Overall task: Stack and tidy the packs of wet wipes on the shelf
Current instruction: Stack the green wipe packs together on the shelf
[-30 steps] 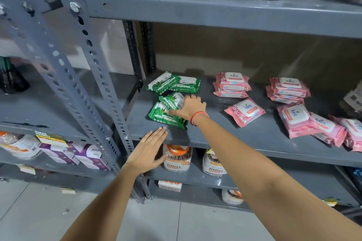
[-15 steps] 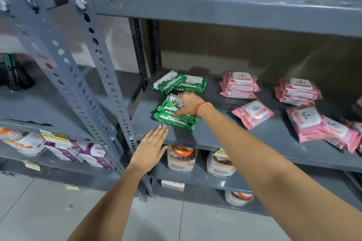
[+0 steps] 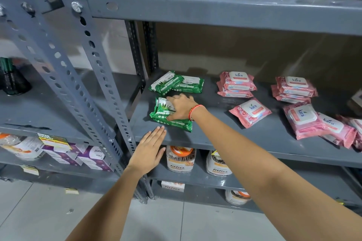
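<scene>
On grey shelf (image 3: 225, 133): right hand (image 3: 181, 108) grips front green wipes stack (image 3: 168, 116); left hand (image 3: 148, 149) flat, fingers spread, at edge.

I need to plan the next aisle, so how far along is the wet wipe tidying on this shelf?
Partly done. Two pink stacks sit neatly at the back. In hand: the right hand presses on the front green packs, which lie roughly stacked; the left hand rests flat at the shelf edge. Left: the two back green packs lie askew, one pink pack sits alone, and several pink packs sprawl at right.
</scene>
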A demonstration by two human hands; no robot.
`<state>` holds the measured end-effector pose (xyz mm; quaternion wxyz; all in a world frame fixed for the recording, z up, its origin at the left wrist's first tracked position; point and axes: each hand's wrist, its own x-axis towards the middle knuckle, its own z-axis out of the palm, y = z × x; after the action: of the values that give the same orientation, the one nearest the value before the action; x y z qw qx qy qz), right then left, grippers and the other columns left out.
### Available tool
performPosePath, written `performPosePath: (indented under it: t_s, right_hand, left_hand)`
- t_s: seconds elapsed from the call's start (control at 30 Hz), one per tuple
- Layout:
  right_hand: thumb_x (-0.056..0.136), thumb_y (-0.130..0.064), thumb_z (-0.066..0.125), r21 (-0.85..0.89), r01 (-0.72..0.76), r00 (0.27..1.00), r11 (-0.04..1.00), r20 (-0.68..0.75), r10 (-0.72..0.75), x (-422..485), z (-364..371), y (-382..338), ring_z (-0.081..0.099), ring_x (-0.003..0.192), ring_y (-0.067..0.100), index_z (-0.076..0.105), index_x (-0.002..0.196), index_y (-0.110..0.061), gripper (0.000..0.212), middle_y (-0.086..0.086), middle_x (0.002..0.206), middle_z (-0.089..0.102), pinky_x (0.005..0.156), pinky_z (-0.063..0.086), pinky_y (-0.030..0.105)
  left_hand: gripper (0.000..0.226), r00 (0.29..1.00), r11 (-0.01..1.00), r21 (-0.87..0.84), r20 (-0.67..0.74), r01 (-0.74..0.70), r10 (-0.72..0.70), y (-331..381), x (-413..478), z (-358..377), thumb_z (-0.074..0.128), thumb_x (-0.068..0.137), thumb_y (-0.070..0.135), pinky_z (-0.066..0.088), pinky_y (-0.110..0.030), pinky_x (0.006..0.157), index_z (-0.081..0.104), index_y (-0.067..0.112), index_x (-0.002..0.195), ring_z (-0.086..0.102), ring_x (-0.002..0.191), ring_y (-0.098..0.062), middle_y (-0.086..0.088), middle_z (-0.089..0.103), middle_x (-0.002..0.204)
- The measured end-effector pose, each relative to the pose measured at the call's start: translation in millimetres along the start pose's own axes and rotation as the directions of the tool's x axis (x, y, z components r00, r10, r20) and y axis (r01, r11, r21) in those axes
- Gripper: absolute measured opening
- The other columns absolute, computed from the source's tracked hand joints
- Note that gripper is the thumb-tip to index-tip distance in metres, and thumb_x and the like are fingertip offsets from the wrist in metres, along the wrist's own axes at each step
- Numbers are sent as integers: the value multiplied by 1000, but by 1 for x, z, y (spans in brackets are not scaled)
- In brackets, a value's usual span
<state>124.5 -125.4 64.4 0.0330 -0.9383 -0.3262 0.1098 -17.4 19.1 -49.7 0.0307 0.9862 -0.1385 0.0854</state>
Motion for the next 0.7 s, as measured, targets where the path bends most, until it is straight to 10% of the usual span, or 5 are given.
performPosePath:
  t_s: [0.23,0.43,0.7]
  right_hand:
    - [81,-53,60,-47,-111,993,993,-55,108,-9,6,-7,32,133,33,30,142,-9,82,12,144,38,107,22,62]
    - [65,-63,72,-97,-215,970,972,-140,201,-15,30,-17,27,136,33,5,150,-11,120,14,148,26,109,11,69]
    - [69,-45,77,-66,-82,992,994,-100,75,-7,24,2,30,133,35,11,148,-16,108,13,145,32,104,31,60]
  left_hand:
    - [56,1000,1000,-19,-6,4,-4,1,-1,2,38,96,33,15,-41,115,25,7,145,20,141,-22,-10,27,152]
    - [59,1000,1000,-13,-10,-1,1,2,-1,0,28,93,38,23,-46,112,34,4,140,29,138,-25,-13,35,148]
    - [62,1000,1000,-18,-30,2,-2,2,-2,2,27,92,40,19,-44,114,27,6,144,24,140,-23,-11,29,151]
